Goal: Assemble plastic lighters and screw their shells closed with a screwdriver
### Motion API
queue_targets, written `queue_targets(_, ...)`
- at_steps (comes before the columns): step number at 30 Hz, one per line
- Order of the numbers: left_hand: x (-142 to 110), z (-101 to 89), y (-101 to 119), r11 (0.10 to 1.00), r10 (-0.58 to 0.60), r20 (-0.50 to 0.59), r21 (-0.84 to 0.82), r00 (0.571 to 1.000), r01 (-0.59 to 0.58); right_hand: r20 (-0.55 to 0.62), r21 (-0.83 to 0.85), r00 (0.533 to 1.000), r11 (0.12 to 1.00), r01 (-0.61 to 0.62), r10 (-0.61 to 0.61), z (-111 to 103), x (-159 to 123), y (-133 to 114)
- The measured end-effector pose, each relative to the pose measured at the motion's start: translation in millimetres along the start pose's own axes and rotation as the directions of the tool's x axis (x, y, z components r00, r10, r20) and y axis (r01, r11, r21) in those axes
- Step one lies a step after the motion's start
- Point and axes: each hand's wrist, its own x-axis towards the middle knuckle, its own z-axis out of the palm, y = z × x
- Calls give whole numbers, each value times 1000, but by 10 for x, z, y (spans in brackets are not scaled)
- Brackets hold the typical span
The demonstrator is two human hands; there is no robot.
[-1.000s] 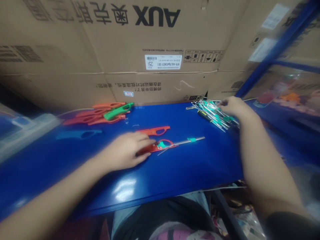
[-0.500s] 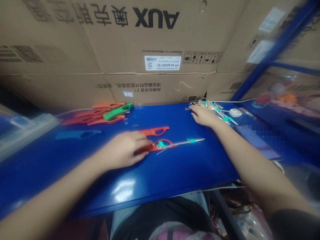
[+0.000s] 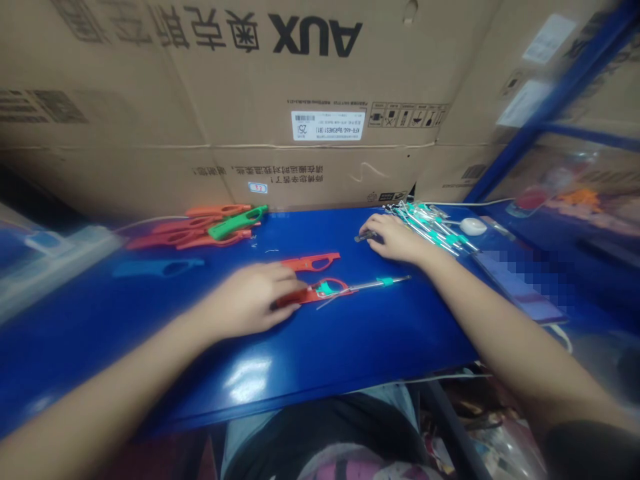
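Observation:
My left hand (image 3: pixel 257 297) is closed over the near end of a red lighter casing (image 3: pixel 310 293) lying on the blue table. Inside the casing's oval opening sits a green trigger (image 3: pixel 326 288), with thin wires beside it. A metal tube with a green piece (image 3: pixel 385 281) runs out to the right. Just behind lies an orange-red casing half (image 3: pixel 315 262). My right hand (image 3: pixel 395 238) pinches a small dark metallic piece (image 3: pixel 365 236) just above the table; its exact kind is unclear. Right beside that hand is a pile of metal tubes with green pieces (image 3: pixel 440 230).
At the back left are several red casings (image 3: pixel 185 230) with a green casing (image 3: pixel 237 225) on top. A blue casing (image 3: pixel 157 268) lies nearer. A printed cardboard sheet (image 3: pixel 250 87) stands behind the table (image 3: pixel 300 360). On the right are a white oval object (image 3: pixel 473 227) and a flat purplish object (image 3: pixel 520 287).
My right hand has moved left and slightly nearer, away from the tube pile, with the small dark piece now in its fingers. The left hand stays on the red casing.

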Motion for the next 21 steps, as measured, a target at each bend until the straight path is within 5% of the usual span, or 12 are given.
queue_targets(14,11,-2,14,1000,16,-8,-14,1000,-16,58,11,995,996,-84,83,-122,-40,-61)
queue_targets(21,7,34,42,1000,-14,-76,18,997,15,-24,75,1000,997,-18,19,-262,-44,-400)
